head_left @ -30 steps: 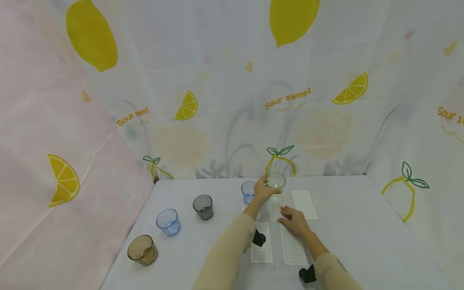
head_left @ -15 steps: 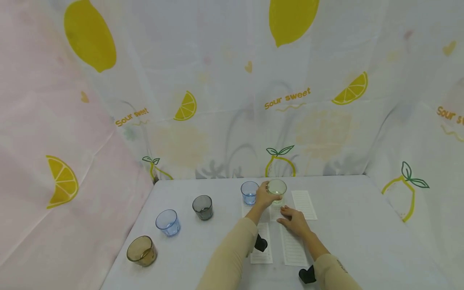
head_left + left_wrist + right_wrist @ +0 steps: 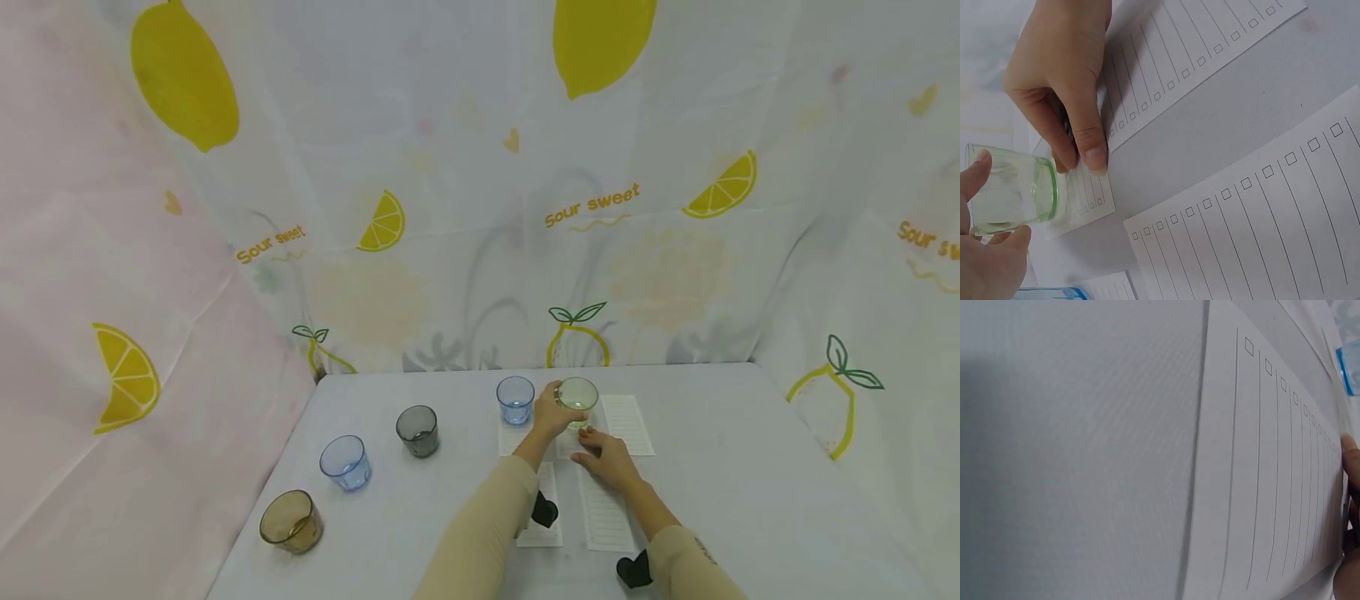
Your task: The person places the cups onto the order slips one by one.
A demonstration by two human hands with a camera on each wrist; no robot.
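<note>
My left hand point(image 3: 552, 415) grips a pale green glass point(image 3: 577, 400) round its side, over the back middle sheet point(image 3: 567, 447). In the left wrist view, thumb and fingers hold the green glass point(image 3: 1013, 190) from both sides, its base towards the paper. My right hand point(image 3: 611, 463) rests on the papers just in front of the glass, fingertips down on the sheet; in the left wrist view this hand point(image 3: 1063, 69) has its thumb and a finger close together at the sheet's edge. A blue glass point(image 3: 515, 402) stands upright on the sheet to the left.
On the left of the white table point(image 3: 450, 517) stand a grey glass point(image 3: 417, 432), another blue glass point(image 3: 346, 463) and an amber glass point(image 3: 292, 522). Lined sheets lie at the back right point(image 3: 628, 425), front left point(image 3: 550, 533) and front right point(image 3: 609, 521).
My left hand has brought the green glass nearer to me and slightly right, down close to the right hand's fingertips. The right hand has stayed in place.
</note>
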